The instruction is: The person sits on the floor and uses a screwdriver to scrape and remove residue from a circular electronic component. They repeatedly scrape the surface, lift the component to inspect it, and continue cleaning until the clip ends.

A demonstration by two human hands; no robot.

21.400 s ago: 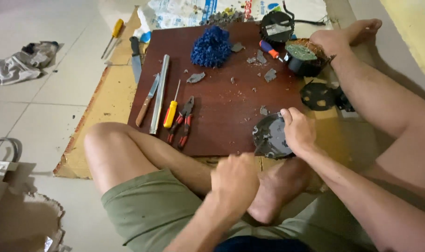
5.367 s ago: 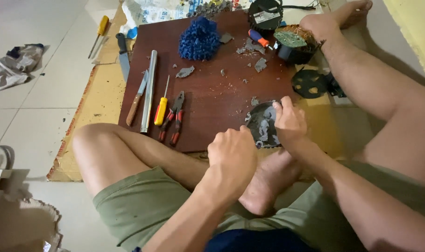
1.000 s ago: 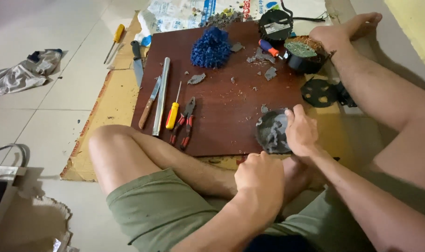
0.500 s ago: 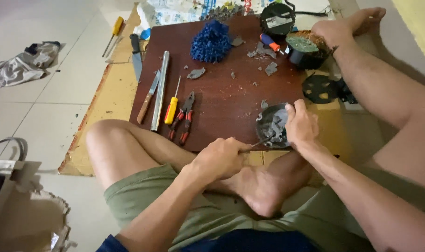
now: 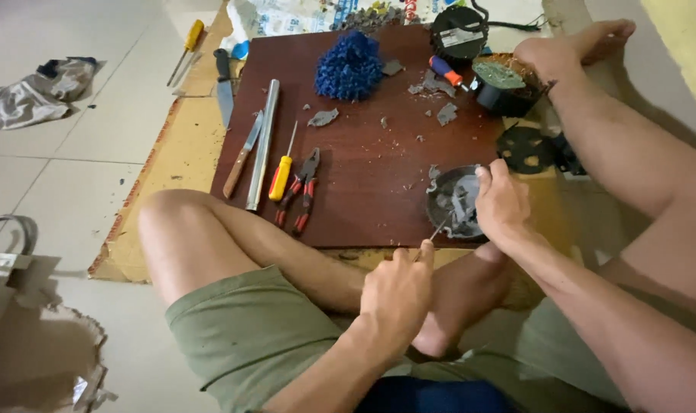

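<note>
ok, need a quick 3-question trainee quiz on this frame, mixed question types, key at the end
1. True or false: the right hand rests on the round grey metal part at the near edge of the brown board.
2. Multiple choice: the left hand holds
A. the red-handled pliers
B. a thin metal tool whose tip points at the round part
C. the blue tassel bundle
3. Fill in: the yellow-handled screwdriver on the board lies between the metal tube and the ____.

Key: 1 true; 2 B; 3 red-handled pliers.
</note>
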